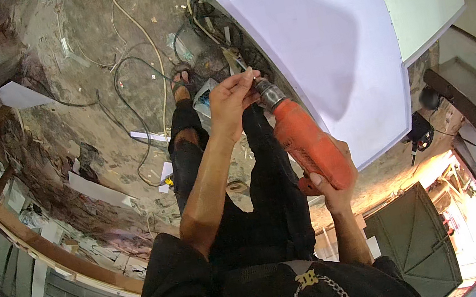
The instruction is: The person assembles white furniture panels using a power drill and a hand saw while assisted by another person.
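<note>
1. Dusty ground carries loose cables and board scraps at the left.
2. Left hand pinches its fingers narrowly at the drill's chuck.
3. Right hand grips the orange electric drill, held beside the white panel's edge.
4. Pressing the trigger could likely catch those fingers; cables may trip feet.

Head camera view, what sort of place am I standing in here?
Probably a building site or rough workshop. The right hand grips an orange power drill while the left hand is at its chuck. Loose cables trail over a dirt floor strewn with scraps, beside a large white panel.
</note>
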A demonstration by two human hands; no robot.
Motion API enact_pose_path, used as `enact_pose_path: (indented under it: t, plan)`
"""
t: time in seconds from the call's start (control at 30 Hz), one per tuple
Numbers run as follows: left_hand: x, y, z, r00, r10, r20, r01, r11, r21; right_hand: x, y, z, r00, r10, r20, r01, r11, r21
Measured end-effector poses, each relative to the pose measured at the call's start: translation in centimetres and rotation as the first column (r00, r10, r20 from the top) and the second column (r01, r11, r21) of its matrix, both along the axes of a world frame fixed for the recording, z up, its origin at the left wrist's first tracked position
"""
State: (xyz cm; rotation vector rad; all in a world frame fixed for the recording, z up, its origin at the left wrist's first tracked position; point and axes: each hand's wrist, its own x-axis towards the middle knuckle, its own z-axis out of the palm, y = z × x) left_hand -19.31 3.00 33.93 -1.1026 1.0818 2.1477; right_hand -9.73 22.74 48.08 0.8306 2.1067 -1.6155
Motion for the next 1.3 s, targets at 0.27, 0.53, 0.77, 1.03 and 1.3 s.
enact_pose_path:
  t: [0.27, 0.53, 0.77, 1.03, 1.3]
  plan:
    - [-6.8, -8.2, -6.8, 0.878, -0.43, -0.212, 0.256, 0.794, -0.551, -3.4, -3.8, -1.7, 1.0, -0.031, -0.001, 0.031, 0.998, 0.051]
    - [-24.3, -16.8, -18.6, -0.056, -0.971, -0.234, -0.192, 0.241, -0.951, -5.2, -10.1, -3.4, 0.934, -0.335, 0.122, 0.339, 0.941, -0.017]
    - [-29.4, -15.1, -25.4, -0.163, -0.92, -0.357, -0.481, 0.39, -0.785, -11.1, -12.8, -2.8, 0.943, -0.203, 0.264, 0.194, 0.979, 0.058]
    - [-30.2, -14.4, -25.2, -0.201, -0.894, -0.401, -0.34, 0.448, -0.827, -11.5, -10.7, -3.0, 0.922, -0.302, 0.244, 0.329, 0.941, -0.082]
    - [-31.4, -14.4, -22.6, -0.27, -0.946, -0.181, -0.257, 0.252, -0.933, -10.6, -9.4, -2.2, 0.965, -0.12, 0.233, 0.09, 0.987, 0.135]
